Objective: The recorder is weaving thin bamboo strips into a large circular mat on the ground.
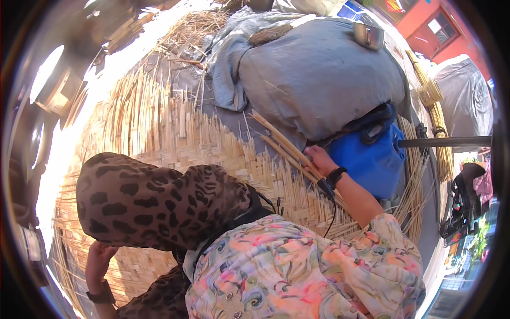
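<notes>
My right hand (319,161), with a black band on its wrist, is closed around a few long pale bamboo strips (283,139). They slant over the ragged edge of a woven bamboo mat (212,143), whose strip ends stick out loose. A thin black cable (333,215) hangs by that wrist. Down at the left, my left hand (101,260), also banded, sits over the mat beside brown leopard-print cloth (143,199). Its fingers look bent but are partly hidden by the cloth, so I cannot see whether they hold anything.
Close beyond my right hand are a blue plastic container (372,159) and a big grey cloth-covered bundle (319,69), with a metal pot (368,36) on top. A dark bar (446,142) juts from the right. Tied straw-coloured bundles (438,122) lie there; loose straw (194,29) is heaped far off.
</notes>
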A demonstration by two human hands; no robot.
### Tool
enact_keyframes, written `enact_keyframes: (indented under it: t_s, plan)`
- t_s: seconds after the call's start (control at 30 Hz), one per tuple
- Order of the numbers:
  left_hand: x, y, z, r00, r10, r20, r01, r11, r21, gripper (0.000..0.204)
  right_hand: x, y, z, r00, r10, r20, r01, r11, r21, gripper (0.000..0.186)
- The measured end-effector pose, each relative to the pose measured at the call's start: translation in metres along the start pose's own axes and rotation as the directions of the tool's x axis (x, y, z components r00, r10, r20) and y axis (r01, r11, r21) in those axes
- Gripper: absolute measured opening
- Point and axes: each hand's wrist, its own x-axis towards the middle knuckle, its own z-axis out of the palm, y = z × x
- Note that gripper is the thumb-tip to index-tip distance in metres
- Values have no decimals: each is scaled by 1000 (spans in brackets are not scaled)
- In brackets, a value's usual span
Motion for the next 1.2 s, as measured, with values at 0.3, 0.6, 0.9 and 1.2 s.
enact_keyframes:
  t_s: [0.3, 0.6, 0.9, 1.2]
  plan:
    - [-8, 6, 2, 999, -38, 22, 38, 999, -1, 28, -19, 14, 2, 928, -269, 258, 252, -57, -966, 19]
    - [-3, 20, 1, 959, 164, -233, -130, 980, 152, 26, -55, -163, 140, 487, -854, 183, 809, 363, -462, 7]
    - [2, 112, 12, 709, 453, -540, -619, 766, -171, 51, -209, -307, 514, -485, -728, 485, 685, 27, 728, 14]
    - [-8, 61, -20, 655, 407, -637, -756, 346, -556, 23, -294, -186, 700, -599, 188, 779, 800, 100, 591, 70]
